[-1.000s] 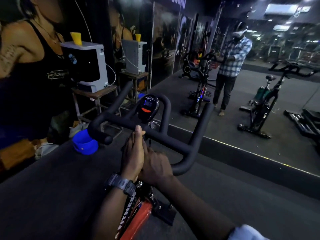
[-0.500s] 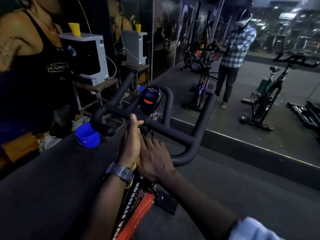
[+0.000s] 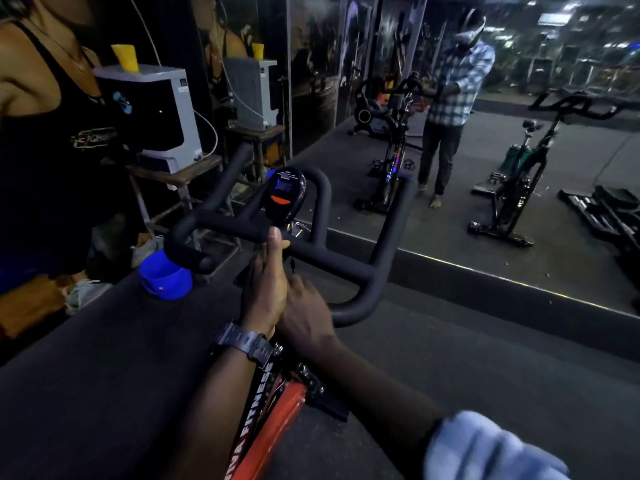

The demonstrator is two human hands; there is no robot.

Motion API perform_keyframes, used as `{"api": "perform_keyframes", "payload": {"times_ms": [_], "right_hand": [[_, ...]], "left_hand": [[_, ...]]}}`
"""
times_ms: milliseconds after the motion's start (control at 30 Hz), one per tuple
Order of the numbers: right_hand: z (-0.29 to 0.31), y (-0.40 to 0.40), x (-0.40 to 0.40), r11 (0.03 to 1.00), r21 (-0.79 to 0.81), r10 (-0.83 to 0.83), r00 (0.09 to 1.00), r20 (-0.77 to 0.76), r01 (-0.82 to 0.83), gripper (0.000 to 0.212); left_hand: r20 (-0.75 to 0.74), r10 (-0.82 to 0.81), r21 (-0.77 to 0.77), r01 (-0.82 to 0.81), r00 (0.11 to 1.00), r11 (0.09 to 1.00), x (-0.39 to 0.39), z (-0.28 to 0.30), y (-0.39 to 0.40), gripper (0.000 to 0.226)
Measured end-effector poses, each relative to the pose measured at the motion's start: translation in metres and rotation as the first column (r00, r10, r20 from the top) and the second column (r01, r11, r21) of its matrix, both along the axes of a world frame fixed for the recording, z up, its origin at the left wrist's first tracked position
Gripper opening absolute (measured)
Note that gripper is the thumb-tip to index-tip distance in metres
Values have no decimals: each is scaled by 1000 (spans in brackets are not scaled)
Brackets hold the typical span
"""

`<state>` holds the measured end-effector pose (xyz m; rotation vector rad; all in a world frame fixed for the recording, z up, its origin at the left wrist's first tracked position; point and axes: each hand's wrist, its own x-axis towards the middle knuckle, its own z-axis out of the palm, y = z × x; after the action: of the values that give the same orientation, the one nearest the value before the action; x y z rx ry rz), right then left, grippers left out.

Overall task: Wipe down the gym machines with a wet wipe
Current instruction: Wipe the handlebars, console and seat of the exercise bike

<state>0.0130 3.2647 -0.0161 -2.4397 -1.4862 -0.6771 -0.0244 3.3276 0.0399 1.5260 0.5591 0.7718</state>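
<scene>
A black and orange spin bike fills the lower middle, with black handlebars and a small console lit blue and orange. My left hand, a watch on its wrist, stands edge-on just behind the crossbar with its fingers straight and its thumb tip touching the bar. My right hand lies against it on the right, fingers reaching forward under the bar toward the stem; their tips are hidden. No wet wipe shows in either hand.
A blue bucket sits left of the bars. A white machine stands on a wooden stool behind it. A wall mirror ahead reflects me, other spin bikes and floor. A low ledge runs under it.
Both hands stay together under the crossbar. My right hand's fingers have stretched forward from a more curled pose. The view has dipped slightly.
</scene>
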Motion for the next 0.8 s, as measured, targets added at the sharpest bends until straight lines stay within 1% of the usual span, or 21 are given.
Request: {"api": "perform_keyframes", "payload": {"times_ms": [67, 100, 200, 300, 367, 433, 500, 567, 633, 700, 767, 800], "right_hand": [[-3, 3, -1, 1000, -7, 7, 999, 41, -7, 24], [-4, -5, 0, 999, 9, 35, 997, 67, -36, 26], [-9, -56, 9, 998, -11, 60, 994, 95, -59, 45], [-17, -108, 38, 996, 9, 82, 986, 145, -85, 52], [-15, -123, 58, 991, 13, 134, 986, 98, -135, 62], [-12, -123, 58, 987, 53, 149, 989, 7, -149, 73], [-11, -112, 37, 988, 122, 101, 993, -62, -93, 79], [-9, -89, 9, 992, 125, 37, 994, -108, -23, 84], [-1, -61, -5, 997, 75, -16, 994, -105, 24, 88], [5, -48, -3, 999, 34, -17, 994, -106, 21, 90], [2, -62, 7, 998, 13, 68, 992, -106, -67, 87], [-4, -79, 15, 993, 14, 116, 990, -84, -115, 84]], "left_hand": [[2, 20, -9, -20, 1000, 1000, 1, -3, -1, 67], [0, 15, -10, -15, 1000, 1000, 3, -5, -1, 67], [3, -12, 20, 12, 1000, 1000, 7, -8, 0, 76], [-8, -22, 59, 23, 1000, 998, 13, -8, 1, 73], [-39, -41, 85, 45, 998, 995, 18, -6, 3, 70], [-92, -52, 108, 62, 994, 992, 23, -4, 8, 67], [-101, -68, 78, 76, 993, 994, 29, -4, 12, 60], [-58, -95, 2, 96, 994, 995, 33, -5, 12, 61], [-20, -121, -82, 119, 992, 990, 34, -3, 12, 70], [-10, -162, -138, 159, 987, 978, 35, -3, 15, 76], [-19, -184, -145, 179, 983, 973, 35, -3, 20, 73], [-28, -184, -117, 179, 983, 977, 37, -4, 19, 70]]}}
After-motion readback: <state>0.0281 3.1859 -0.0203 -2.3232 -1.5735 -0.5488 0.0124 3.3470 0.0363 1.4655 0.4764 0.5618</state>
